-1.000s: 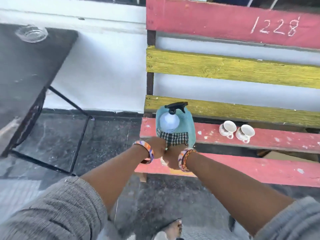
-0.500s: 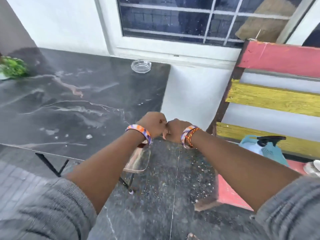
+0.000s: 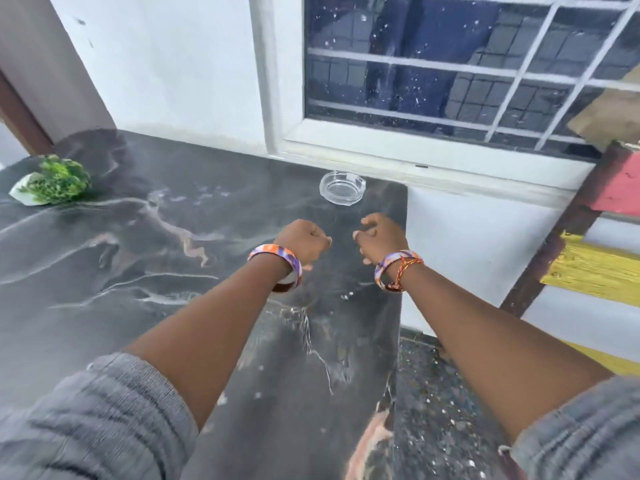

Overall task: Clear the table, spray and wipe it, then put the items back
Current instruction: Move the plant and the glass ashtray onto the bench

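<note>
The dark marble table [image 3: 145,271] fills the left and middle of the view, with pale smears and small droplets on its top. A clear glass ashtray [image 3: 342,192] sits at its far right corner, just beyond my hands. A small green plant in a white pot [image 3: 52,183] rests at the far left edge. My left hand [image 3: 304,242] hovers over the table as an empty fist. A short gap to its right, my right hand [image 3: 379,239] holds nothing, its fingers loosely curled and slightly apart. Spray bottle and cloth are out of view.
A white wall and a barred window [image 3: 467,74] stand right behind the table. A pallet bench with red and yellow slats [image 3: 595,271] is at the right. Speckled dark floor [image 3: 443,410] shows between table and bench.
The view swung left from the bench, where my hands were at the checked cloth by the spray bottle, to the table. My hands, touching half a second ago, have parted above it.
</note>
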Action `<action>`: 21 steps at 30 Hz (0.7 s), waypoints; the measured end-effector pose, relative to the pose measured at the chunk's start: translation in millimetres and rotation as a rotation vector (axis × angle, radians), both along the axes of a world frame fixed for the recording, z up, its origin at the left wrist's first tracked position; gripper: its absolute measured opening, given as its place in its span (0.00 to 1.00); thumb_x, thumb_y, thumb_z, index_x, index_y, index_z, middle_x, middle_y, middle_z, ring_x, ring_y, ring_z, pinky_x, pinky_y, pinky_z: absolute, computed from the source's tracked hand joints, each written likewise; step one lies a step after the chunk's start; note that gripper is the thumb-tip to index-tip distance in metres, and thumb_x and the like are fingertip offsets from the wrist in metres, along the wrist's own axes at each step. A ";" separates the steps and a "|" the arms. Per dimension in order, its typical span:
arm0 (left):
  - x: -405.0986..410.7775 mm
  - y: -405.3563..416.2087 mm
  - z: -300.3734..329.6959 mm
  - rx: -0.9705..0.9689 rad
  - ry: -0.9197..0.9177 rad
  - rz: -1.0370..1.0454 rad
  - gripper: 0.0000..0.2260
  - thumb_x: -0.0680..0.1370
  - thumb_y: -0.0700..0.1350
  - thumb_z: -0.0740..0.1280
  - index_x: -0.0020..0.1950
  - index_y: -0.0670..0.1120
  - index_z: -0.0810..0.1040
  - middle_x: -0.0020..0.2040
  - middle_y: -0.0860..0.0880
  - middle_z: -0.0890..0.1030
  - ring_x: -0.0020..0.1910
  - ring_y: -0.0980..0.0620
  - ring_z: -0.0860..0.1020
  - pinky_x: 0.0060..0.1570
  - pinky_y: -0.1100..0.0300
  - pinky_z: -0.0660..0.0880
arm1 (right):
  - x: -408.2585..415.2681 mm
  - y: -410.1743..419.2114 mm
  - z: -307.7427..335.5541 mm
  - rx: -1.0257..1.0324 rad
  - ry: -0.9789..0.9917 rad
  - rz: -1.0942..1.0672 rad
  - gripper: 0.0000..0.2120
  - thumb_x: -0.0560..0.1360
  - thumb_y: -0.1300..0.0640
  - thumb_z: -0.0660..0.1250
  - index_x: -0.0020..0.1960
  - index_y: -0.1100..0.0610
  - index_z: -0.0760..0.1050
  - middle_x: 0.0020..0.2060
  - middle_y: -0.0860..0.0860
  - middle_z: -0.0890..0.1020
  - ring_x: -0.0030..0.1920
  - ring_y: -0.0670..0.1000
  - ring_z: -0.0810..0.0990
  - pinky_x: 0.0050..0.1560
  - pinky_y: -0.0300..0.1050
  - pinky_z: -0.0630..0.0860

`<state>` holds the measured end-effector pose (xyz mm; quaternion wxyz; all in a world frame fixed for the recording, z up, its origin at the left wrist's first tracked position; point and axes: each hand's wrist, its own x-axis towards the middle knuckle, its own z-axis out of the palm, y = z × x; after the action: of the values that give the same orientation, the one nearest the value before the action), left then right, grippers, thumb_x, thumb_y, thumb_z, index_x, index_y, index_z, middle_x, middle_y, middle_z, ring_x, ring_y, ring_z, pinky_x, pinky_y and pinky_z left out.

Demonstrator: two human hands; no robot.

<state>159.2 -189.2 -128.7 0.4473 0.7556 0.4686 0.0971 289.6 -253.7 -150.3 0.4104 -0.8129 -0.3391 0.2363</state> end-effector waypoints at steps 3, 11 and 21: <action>29.7 49.9 -7.7 -0.114 -0.092 0.018 0.11 0.78 0.42 0.60 0.35 0.46 0.68 0.33 0.47 0.68 0.34 0.49 0.68 0.38 0.59 0.72 | 31.0 55.8 -13.1 0.037 0.219 -0.181 0.21 0.74 0.57 0.64 0.66 0.59 0.67 0.54 0.58 0.77 0.36 0.57 0.79 0.44 0.55 0.81; 95.9 139.8 -27.2 -0.374 -0.360 0.222 0.08 0.81 0.49 0.57 0.45 0.47 0.70 0.42 0.48 0.70 0.36 0.54 0.68 0.39 0.59 0.69 | 102.2 156.9 -56.7 -0.075 0.182 -0.289 0.36 0.68 0.40 0.54 0.68 0.63 0.64 0.52 0.61 0.79 0.48 0.57 0.77 0.53 0.54 0.74; 68.8 181.0 -21.6 -0.470 -0.501 0.326 0.10 0.82 0.48 0.53 0.50 0.42 0.68 0.41 0.47 0.74 0.37 0.51 0.73 0.35 0.59 0.73 | 52.7 172.0 -31.4 -0.128 0.120 -0.246 0.11 0.67 0.53 0.59 0.42 0.60 0.72 0.52 0.65 0.81 0.52 0.65 0.81 0.54 0.58 0.78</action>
<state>228.0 -8.2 -150.3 0.6878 0.5006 0.4683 0.2388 342.2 -81.8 -181.6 0.4030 -0.8572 -0.1959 0.2538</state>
